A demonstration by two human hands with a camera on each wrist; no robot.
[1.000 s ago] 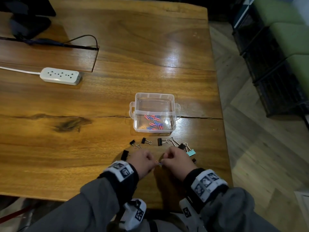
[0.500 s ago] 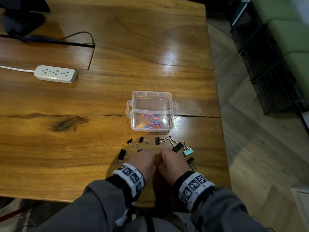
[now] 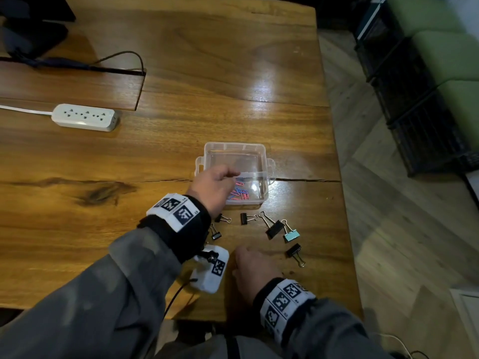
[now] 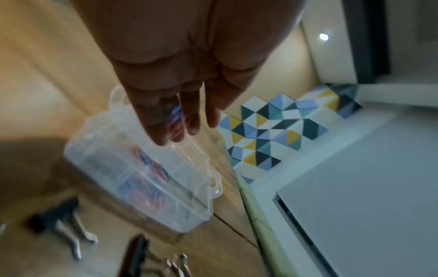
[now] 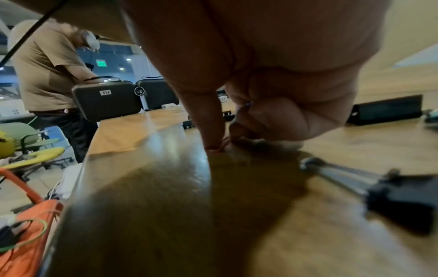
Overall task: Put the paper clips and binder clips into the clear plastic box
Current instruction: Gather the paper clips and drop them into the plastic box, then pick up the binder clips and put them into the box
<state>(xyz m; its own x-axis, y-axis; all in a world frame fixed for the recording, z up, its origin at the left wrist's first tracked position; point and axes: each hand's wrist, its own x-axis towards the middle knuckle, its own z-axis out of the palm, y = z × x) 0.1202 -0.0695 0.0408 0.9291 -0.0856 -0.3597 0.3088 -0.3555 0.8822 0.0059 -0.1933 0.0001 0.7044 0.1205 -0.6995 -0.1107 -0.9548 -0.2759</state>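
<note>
The clear plastic box (image 3: 233, 146) stands open on the wooden table, with pink and blue paper clips (image 3: 239, 194) in its near half. My left hand (image 3: 230, 177) hovers over the box's near left corner. In the left wrist view its fingers (image 4: 189, 120) are straight and spread above the box (image 4: 142, 178). My right hand (image 3: 241, 255) rests on the table near the front edge, fingers curled. Its thumb and forefinger pinch a thin pink paper clip (image 5: 224, 143) against the wood. Several binder clips lie between the hands and the box: small black ones (image 3: 246, 218), a larger black one (image 3: 273, 228), a teal one (image 3: 291, 234).
A white power strip (image 3: 84, 121) lies at the left, and a black stand with a cable (image 3: 33, 35) is at the back left. The table's right edge (image 3: 339, 193) runs close to the box. A person in a tan shirt (image 5: 47, 65) stands beyond the table beside black cases (image 5: 106, 97).
My left hand has left the right hand at the front of the table and moved forward over the box, with its fingers now spread. The right hand has stayed low near the front edge.
</note>
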